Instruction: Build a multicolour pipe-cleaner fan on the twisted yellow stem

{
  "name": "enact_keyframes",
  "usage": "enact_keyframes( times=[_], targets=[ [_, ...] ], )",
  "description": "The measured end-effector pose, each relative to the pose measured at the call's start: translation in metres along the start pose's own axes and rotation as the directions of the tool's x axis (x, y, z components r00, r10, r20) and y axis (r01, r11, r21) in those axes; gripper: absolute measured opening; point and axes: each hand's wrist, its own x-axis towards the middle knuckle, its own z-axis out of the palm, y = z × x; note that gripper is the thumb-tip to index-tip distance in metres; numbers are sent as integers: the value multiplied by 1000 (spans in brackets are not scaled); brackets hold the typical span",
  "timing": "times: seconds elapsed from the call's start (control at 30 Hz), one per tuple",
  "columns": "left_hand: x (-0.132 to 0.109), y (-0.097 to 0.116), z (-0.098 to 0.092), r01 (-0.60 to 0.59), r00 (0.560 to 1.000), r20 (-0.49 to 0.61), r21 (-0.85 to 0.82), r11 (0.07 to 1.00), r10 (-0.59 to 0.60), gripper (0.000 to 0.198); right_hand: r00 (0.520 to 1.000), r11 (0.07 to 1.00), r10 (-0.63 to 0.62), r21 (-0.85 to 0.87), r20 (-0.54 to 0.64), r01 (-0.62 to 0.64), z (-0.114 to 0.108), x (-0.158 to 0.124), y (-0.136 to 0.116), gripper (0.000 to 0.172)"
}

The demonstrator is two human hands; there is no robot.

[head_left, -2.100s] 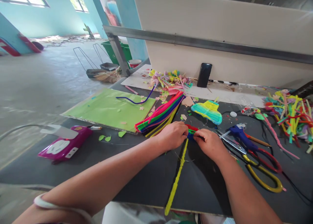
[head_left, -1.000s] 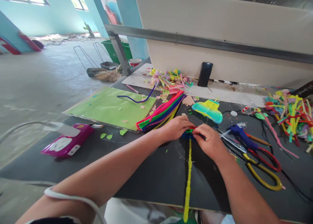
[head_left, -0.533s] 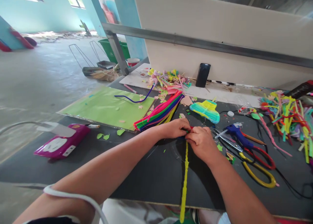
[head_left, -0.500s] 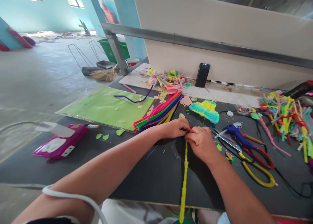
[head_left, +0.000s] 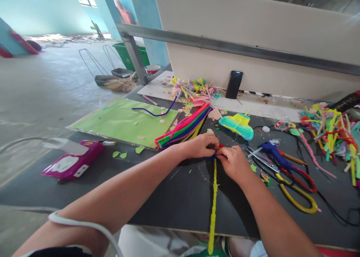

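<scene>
My left hand (head_left: 206,145) and my right hand (head_left: 231,159) meet over the dark table, fingertips pinched together. Between them is a small piece of pipe cleaner work with bits of red, green and blue showing; most of it is hidden by the fingers. From it a long yellow pipe cleaner (head_left: 214,204) hangs down toward me, past the table's front edge. Just beyond my left hand lies a bundle of colourful pipe cleaners (head_left: 184,126). Farther back is a yellow and turquoise pipe cleaner shape (head_left: 237,126).
Scissors with red and yellow handles (head_left: 300,189) and a blue glue gun (head_left: 277,156) lie at the right, near a heap of pipe cleaner scraps (head_left: 329,133). Left are a green sheet (head_left: 126,122) and a magenta power box (head_left: 74,161). A phone (head_left: 234,84) leans at the back.
The fingers of both hands have shifted slightly around the small piece, my right fingertips drawing a little back. The yellow pipe cleaner still hangs below. The view has moved slightly.
</scene>
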Motion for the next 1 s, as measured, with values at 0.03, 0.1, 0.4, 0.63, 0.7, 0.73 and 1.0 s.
enact_keyframes(
  times=[0.03, 0.1, 0.4, 0.63, 0.7, 0.73, 1.0],
  targets=[
    [-1, 0, -1, -10, 1000, 6, 10, 1000, 10, 9, 1000, 1000, 9, 6, -6, -9, 0, 0, 0, 9],
    [-3, 0, -4, -36, 999, 19, 22, 999, 35, 9, 999, 1000, 30, 9, -25, -29, -1, 0, -1, 8],
    [-10, 14, -6, -196, 978, 104, 149, 969, 182, 12, 981, 976, 171, -120, -86, -181, -6, 0, -13, 11],
    [-12, 10, -9, -114, 990, 101, 130, 985, 101, 9, 977, 981, 171, -71, -130, -181, -9, -1, -3, 12],
    [-12, 11, -14, -73, 995, 70, 120, 990, 65, 16, 952, 980, 200, 52, -234, -193, -10, -1, 6, 18],
    [-12, 13, -16, -57, 997, 58, 132, 990, 50, 19, 928, 972, 230, 110, -294, -206, -10, 0, 10, 20],
    [-25, 77, -9, -213, 937, 338, 339, 916, 92, 29, 774, 899, 398, 379, -492, -221, -14, -1, 23, 24]
  ],
)
